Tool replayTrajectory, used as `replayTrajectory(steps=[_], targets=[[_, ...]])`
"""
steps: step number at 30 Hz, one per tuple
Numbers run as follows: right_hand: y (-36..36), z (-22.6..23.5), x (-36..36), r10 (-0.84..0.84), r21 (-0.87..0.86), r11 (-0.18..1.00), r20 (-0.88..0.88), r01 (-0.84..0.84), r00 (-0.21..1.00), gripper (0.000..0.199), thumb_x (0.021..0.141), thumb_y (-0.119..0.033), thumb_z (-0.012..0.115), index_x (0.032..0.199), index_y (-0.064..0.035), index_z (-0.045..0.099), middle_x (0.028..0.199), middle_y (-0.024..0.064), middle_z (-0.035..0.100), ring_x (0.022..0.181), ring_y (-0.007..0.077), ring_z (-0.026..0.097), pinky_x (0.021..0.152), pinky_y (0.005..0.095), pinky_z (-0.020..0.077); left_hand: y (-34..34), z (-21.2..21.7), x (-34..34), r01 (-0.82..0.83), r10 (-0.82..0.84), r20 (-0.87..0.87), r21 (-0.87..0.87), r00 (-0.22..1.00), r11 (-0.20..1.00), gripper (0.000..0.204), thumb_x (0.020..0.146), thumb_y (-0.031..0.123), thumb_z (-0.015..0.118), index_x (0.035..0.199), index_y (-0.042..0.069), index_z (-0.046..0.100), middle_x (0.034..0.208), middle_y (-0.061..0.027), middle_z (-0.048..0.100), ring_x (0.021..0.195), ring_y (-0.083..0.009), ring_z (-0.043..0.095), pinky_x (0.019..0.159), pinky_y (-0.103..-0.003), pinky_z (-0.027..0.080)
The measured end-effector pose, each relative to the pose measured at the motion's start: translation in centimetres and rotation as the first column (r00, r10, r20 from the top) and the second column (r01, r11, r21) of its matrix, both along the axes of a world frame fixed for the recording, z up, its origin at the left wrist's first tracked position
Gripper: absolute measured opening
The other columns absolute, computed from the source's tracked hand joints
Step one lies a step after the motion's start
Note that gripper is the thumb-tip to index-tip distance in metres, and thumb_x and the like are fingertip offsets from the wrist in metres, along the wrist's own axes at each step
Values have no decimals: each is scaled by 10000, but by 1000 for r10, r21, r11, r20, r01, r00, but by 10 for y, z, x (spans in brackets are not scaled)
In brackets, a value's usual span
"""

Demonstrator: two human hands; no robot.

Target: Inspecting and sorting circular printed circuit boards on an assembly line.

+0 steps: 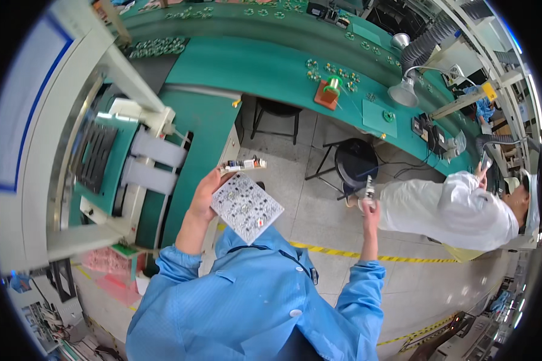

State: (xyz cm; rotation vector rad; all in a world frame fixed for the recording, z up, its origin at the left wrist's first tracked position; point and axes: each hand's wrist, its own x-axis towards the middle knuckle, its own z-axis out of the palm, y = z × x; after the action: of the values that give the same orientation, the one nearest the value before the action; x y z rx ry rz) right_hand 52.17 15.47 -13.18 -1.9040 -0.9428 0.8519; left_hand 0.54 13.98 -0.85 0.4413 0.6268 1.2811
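Head view: left grip [203,195] holds a rectangular, dark-speckled grey panel [247,207].

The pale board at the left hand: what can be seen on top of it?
The pale board shows small dark spots and a red spot; its underside is hidden.

An electronics workshop: long green surface [235,63], clustered circuit boards [156,47], wire spool [333,85], ducting hose [420,47], striped floor tape [397,259].

Head cam, L of pair, fisheye, facing down, smock [235,310] nr, bench [235,66] farther
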Motion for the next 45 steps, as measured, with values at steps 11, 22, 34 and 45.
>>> replayTrajectory(steps=[11, 22, 34, 45], targets=[[287, -1, -223, 616, -166, 785, 113, -596, 780, 1068, 613, -506, 788, 1399, 16, 287, 1273, 275, 479, 1179, 365, 491, 987, 402, 408, 248, -10, -37, -270, 256, -163, -72, 953, 960, 479, 965, 330, 490, 1306, 5, 406, 1220, -196, 565, 1122, -251, 557, 946, -369, 454], [490, -30, -298, 640, -197, 716, 569, -670, 516, 947, 624, -511, 745, 1343, -30, 363, 1245, 291, 424, 1175, 430, 417, 999, 455, 357, 314, -35, -30, -513, 459, -274, -174, 845, 840, 538, 995, 412, 353, 1369, 25, 342, 1365, -198, 437, 1228, -285, 465, 1024, -414, 395], [509, 50, -342, 93, -183, 728, -928, -661, 360, 394, 941, -165, 537, 1294, -41, 414, 1215, 129, 573, 1072, 250, 594, 885, 389, 497, 483, -97, -36, -458, 448, -108, -311, 888, 833, 352, 927, 133, 572, 1250, 18, 494, 1022, -54, 609, 930, -129, 589, 812, -278, 497], [585, 9, -396, 271, -382, 623, -714, -683, 646, 446, 908, -63, 557, 1328, -54, 409, 1230, 122, 563, 1070, 257, 591, 861, 448, 523, 506, -160, -140, -681, 307, -922, 68, 236, 729, 521, 795, 118, 684, 1279, 82, 494, 1373, -139, 388, 1311, -299, 324, 1070, -449, 288]])
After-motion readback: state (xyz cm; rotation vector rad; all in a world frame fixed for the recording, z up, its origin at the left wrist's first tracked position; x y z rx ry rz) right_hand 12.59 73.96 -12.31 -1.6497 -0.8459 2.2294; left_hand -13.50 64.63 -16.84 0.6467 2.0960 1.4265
